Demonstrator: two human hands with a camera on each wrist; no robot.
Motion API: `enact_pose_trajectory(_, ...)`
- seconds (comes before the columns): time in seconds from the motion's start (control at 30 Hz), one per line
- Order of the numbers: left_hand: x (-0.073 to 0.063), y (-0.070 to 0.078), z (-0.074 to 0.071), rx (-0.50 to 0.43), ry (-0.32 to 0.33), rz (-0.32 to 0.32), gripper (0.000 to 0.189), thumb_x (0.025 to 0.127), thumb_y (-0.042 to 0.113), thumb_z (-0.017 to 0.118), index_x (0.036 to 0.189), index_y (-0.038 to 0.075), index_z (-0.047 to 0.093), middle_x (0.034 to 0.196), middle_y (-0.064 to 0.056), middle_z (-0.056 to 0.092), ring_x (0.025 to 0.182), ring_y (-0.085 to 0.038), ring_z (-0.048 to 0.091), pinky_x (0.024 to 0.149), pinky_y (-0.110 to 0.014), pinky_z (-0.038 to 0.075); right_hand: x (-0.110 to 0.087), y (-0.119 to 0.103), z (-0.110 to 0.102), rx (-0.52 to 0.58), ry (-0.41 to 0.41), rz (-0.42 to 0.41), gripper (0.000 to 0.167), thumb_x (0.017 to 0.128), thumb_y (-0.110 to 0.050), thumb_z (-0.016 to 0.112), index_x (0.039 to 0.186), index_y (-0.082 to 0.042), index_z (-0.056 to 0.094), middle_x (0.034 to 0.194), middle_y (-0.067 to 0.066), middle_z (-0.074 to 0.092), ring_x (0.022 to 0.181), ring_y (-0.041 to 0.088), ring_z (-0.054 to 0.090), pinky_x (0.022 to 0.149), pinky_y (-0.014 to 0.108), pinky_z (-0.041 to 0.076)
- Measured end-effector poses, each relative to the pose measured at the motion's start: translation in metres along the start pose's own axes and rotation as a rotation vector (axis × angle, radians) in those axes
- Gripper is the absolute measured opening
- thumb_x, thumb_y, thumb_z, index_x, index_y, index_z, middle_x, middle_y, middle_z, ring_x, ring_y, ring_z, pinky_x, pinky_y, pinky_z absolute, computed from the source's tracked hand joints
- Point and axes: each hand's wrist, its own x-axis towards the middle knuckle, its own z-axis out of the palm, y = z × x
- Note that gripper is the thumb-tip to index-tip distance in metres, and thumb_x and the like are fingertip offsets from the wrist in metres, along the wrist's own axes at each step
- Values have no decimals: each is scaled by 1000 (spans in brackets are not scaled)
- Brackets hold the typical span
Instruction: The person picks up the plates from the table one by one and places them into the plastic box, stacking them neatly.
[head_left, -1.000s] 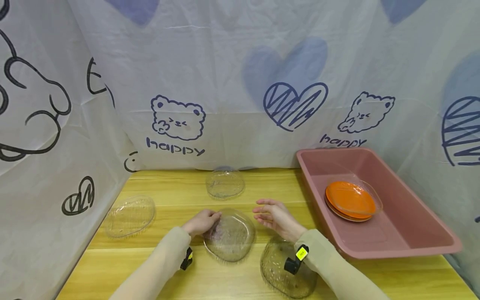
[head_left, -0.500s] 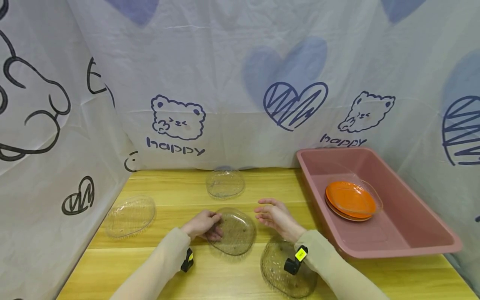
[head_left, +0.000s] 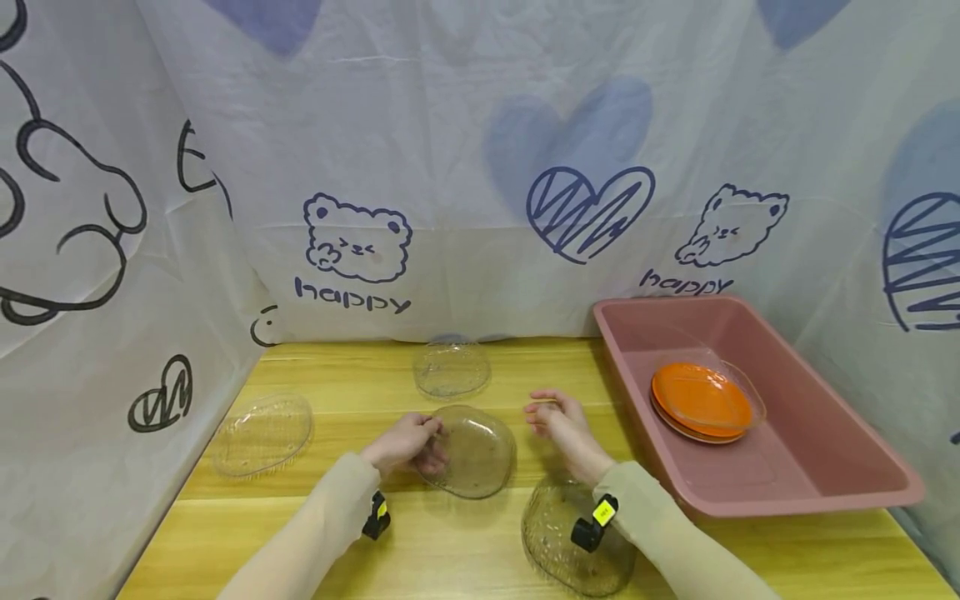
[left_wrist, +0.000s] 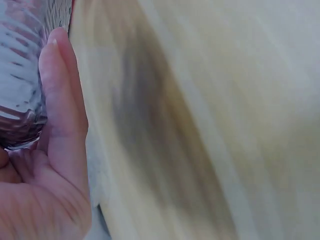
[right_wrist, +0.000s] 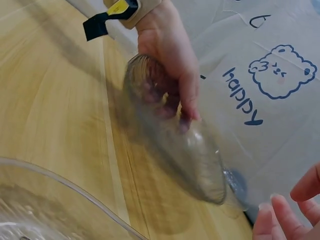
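Observation:
My left hand (head_left: pixel 405 448) grips the left edge of a clear ribbed plate (head_left: pixel 480 457), thumb on top and the other fingers under it. In the right wrist view this plate (right_wrist: pixel 192 162) hangs tilted above the table, the fingers showing through it. The left wrist view catches the ribbed rim (left_wrist: pixel 27 85) against the palm. My right hand (head_left: pixel 564 427) hovers to the right of the plate with its fingers loosely bent and nothing in them. Beneath the right wrist lies a darker-looking clear plate (head_left: pixel 551 542) on the table, partly covered by the sleeve and wrist camera.
Two more clear plates lie on the wooden table: one at the left (head_left: pixel 262 435), one at the back (head_left: pixel 452 369). A pink tub (head_left: pixel 810 467) at the right holds a stack with an orange plate (head_left: pixel 697 398) and a clear plate over it. Printed cloth (head_left: pixel 465 250) hangs behind.
The held plate has come up from near the table, moving slightly away from me and levelling out in my left hand. The right hand has shifted a little to the right.

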Motion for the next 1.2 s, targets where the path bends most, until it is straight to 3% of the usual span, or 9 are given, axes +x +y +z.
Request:
enact_pose_trajectory(0.3, 0, 21, -1, -22, 21, 60, 44, 111, 19, 31, 136, -12, 49, 90, -10, 71, 70, -11, 70, 66, -25, 63, 1, -7, -6, 34, 27, -20, 33, 97, 0, 43, 128, 6, 52, 102, 8, 62, 85, 12, 60, 77, 21, 56)
enact_pose_trajectory(0.53, -2, 41, 7, -112, 44, 94, 46, 111, 24, 31, 141, -7, 47, 93, -7, 74, 73, -10, 73, 71, -27, 64, 1, -12, -9, 103, -9, 48, 42, 104, -12, 33, 140, 5, 45, 109, 9, 63, 88, 11, 62, 80, 21, 56)
enact_pose_trajectory(0.7, -1, 52, 16, -191, 82, 138, 47, 111, 26, 32, 144, -4, 46, 95, -8, 73, 75, -11, 73, 75, -30, 64, 2, -14, -12, 215, -64, 100, 42, 106, -21, 33, 141, 2, 41, 102, 0, 65, 87, 10, 64, 80, 23, 56)
enact_pose_trajectory(0.93, 2, 63, 33, -280, 147, 173, 46, 110, 27, 36, 143, -1, 48, 96, -13, 74, 72, -12, 73, 71, -29, 64, 1, -19, -14, 310, -118, 106, 42, 108, -25, 26, 138, -2, 44, 94, -4, 69, 86, 10, 68, 83, 26, 57)
enact_pose_trajectory(1.2, 6, 66, 48, -283, 172, 194, 46, 110, 29, 34, 142, 1, 50, 98, -15, 75, 70, -12, 73, 66, -28, 63, -2, -26, -15, 389, -133, 95, 38, 106, -25, 23, 130, -6, 46, 92, -4, 73, 82, 11, 73, 78, 25, 59)
